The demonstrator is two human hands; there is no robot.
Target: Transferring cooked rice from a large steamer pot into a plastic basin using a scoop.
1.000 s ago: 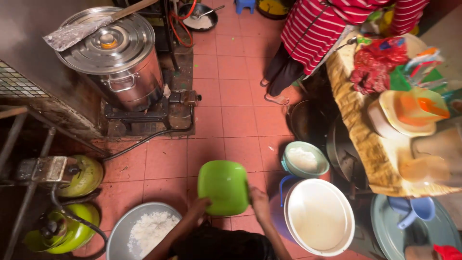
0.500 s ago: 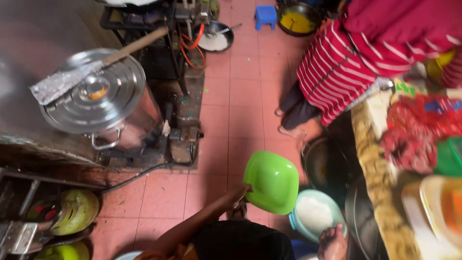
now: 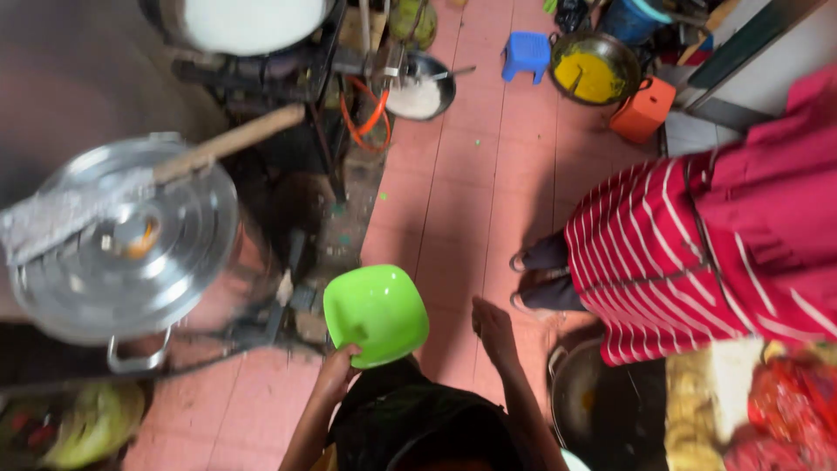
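Note:
My left hand [image 3: 336, 367] grips the near rim of a bright green square bowl [image 3: 377, 314], which I hold tilted above the pink tiled floor. The bowl looks empty. My right hand [image 3: 493, 327] hangs free to the right of the bowl with its fingers loosely curled and nothing in it. It sits close to the feet of a person in a red and white striped garment [image 3: 663, 262].
A big lidded steel pot [image 3: 122, 253] with a long wooden-handled paddle [image 3: 131, 183] across it stands on a burner at left. Farther off are a blue stool [image 3: 527, 54], a pan of yellow batter [image 3: 591, 71], an orange box [image 3: 643, 108], and a dark pot [image 3: 593, 410] at lower right.
I have stood up or moved forward. The green bowl stays in my left hand. My right hand has come off the bowl. The white bowls and rice dish have left the view.

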